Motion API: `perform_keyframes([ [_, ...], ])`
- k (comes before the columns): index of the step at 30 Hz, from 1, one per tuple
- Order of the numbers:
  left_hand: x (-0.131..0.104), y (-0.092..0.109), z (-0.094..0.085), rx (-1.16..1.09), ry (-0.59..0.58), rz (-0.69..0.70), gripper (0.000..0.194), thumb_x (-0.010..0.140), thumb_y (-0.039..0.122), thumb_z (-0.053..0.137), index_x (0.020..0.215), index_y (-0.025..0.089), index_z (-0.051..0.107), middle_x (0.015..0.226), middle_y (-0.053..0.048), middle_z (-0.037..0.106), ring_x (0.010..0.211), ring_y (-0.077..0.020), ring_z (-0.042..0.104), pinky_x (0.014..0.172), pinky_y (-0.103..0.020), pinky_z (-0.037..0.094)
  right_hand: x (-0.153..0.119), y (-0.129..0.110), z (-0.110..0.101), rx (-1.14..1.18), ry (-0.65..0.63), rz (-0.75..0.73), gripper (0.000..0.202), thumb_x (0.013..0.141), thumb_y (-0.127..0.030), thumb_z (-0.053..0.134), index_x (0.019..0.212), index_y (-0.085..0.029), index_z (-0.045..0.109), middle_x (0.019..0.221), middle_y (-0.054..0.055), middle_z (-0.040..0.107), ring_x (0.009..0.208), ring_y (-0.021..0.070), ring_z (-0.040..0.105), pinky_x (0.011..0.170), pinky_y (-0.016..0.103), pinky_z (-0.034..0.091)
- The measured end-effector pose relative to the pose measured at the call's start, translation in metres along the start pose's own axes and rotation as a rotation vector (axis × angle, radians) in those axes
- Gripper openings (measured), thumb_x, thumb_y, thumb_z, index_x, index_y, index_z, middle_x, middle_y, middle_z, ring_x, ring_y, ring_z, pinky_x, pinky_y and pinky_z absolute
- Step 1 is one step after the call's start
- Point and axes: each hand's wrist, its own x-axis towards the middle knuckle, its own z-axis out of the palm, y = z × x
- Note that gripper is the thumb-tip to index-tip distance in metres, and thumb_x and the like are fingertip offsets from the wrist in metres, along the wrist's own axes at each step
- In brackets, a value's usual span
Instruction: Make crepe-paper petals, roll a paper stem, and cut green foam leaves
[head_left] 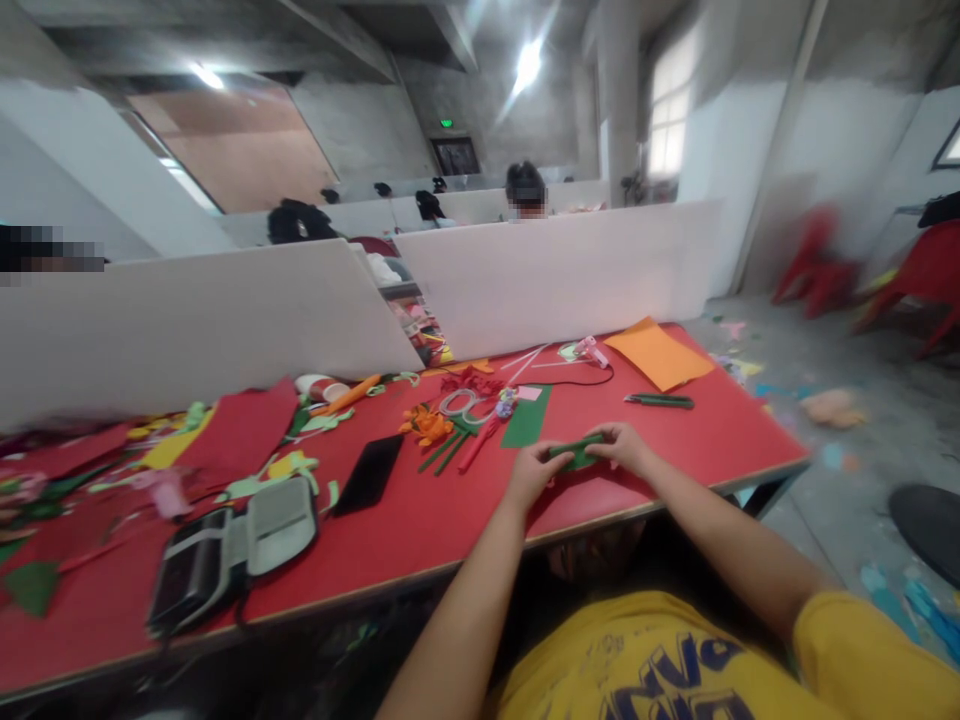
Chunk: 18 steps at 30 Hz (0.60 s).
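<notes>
Both my hands hold a small green piece [579, 454] just above the red table, near its front edge. My left hand [534, 473] pinches its left end, and my right hand [621, 447] has its fingers closed on the right end. Behind my left hand lies a flat green sheet [527, 418] with a small pink piece [530, 393] on it. Green strips [448, 452], a red stick [480, 446] and an orange flower shape [426, 424] rest farther left. A green-handled cutter [660, 401] lies behind my right hand.
The red table [420, 540] carries a black phone [371, 474], an open grey case [280, 525], red sheets [240, 425], an orange sheet [660, 353] and a pink glue gun [592, 352] with a cord. White dividers [555, 280] stand along the back. People's heads show beyond them.
</notes>
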Motion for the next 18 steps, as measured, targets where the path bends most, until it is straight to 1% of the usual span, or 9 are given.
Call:
perform_keyframes([
  [9,-0.0003,-0.0023,0.0009,0.012,-0.002,0.007,0.051,0.068,0.056,0.092,0.093,0.013,0.08,0.062,0.0,0.066,0.043,-0.0093,0.05,0.04,-0.021,0.041,-0.0032,-0.0025,0.0004,-0.003,-0.002,-0.018,0.042,0.067,-0.041,0.091,0.1,-0.017,0.08,0.077,0.003,0.076,0.057,0.0139,0.062,0.041,0.02,0.045],
  [14,-0.0012,-0.0017,0.001,0.041,0.0,0.026,0.049,0.071,0.054,0.09,0.096,0.013,0.081,0.066,-0.002,0.07,0.045,-0.0102,0.052,0.042,-0.022,0.042,-0.0053,-0.0033,0.0026,-0.017,-0.006,-0.033,0.043,0.069,-0.046,0.09,0.099,-0.017,0.078,0.076,0.002,0.075,0.054,0.0131,0.06,0.041,0.021,0.045],
  [18,-0.0018,-0.0017,0.0029,0.069,0.004,0.059,0.045,0.071,0.052,0.089,0.093,0.014,0.081,0.069,-0.003,0.071,0.05,-0.0126,0.056,0.045,-0.023,0.044,-0.0059,-0.0028,0.0065,-0.043,-0.009,-0.049,0.043,0.069,-0.049,0.091,0.094,-0.017,0.077,0.072,0.001,0.072,0.053,0.0127,0.06,0.046,0.023,0.047],
])
